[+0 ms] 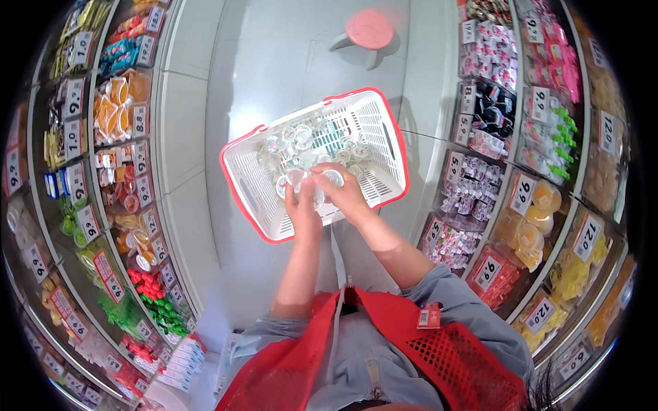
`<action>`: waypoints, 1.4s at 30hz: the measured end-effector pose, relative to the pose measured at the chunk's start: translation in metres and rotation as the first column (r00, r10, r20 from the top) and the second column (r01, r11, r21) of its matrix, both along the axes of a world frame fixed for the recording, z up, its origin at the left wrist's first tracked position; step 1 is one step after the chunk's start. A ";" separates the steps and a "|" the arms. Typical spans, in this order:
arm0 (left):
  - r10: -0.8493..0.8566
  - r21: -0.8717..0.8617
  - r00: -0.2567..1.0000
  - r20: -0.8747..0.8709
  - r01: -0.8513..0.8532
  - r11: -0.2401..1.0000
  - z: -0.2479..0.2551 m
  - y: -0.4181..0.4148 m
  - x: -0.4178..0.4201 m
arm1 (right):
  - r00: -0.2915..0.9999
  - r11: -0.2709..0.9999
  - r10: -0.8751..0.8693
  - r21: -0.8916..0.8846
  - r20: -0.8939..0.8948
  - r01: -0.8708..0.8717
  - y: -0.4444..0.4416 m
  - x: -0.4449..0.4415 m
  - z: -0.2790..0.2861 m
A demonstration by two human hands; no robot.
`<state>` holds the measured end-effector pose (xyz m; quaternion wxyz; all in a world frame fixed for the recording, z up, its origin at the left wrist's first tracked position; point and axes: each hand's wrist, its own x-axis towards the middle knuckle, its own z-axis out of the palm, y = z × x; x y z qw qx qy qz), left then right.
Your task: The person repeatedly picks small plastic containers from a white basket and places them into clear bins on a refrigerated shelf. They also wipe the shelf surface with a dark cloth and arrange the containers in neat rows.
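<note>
A white plastic shopping basket [393, 172] with a red rim lies before me, tilted in view. Inside it are several small clear cups with printed round lids [288, 134], grouped mostly toward the far and middle parts. Both of my hands are over the basket, close together. My left hand [303, 202] has its fingers around a clear cup [296, 176]. Another clear lidded cup [334, 178] is in my right hand [345, 192], held between thumb and fingers. The fingers partly hide the cups beneath them.
Shelves of packaged sweets with price tags curve along both sides, including orange cups [114, 110] on the left and purple-patterned packets [472, 182] on the right. A pink-topped stool [369, 29] stands on the grey tiled floor [267, 56] beyond the basket.
</note>
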<state>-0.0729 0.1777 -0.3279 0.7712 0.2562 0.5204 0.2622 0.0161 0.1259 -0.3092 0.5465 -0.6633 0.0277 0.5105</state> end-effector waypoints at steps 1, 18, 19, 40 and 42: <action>-0.024 0.031 1.000 0.007 0.023 0.999 0.018 -0.001 0.003 | 0.999 0.999 -0.013 0.048 0.043 0.011 -0.005 0.001 0.017; -0.400 0.269 0.913 0.073 0.368 0.890 0.212 -0.028 0.015 | 0.940 0.906 -0.313 0.342 0.139 0.251 -0.060 -0.005 0.197; -0.414 0.289 0.906 0.088 0.375 0.881 0.213 -0.027 0.013 | 0.941 0.910 -0.299 0.346 0.160 0.230 -0.059 -0.008 0.197; -0.340 0.280 0.940 -0.008 0.328 0.902 0.186 -0.007 -0.016 | 0.966 0.921 -0.252 0.323 0.061 0.220 -0.033 -0.035 0.182; -0.369 0.325 0.927 0.070 0.329 0.887 0.210 -0.013 -0.008 | 0.939 0.911 -0.304 0.338 0.159 0.238 -0.041 -0.029 0.193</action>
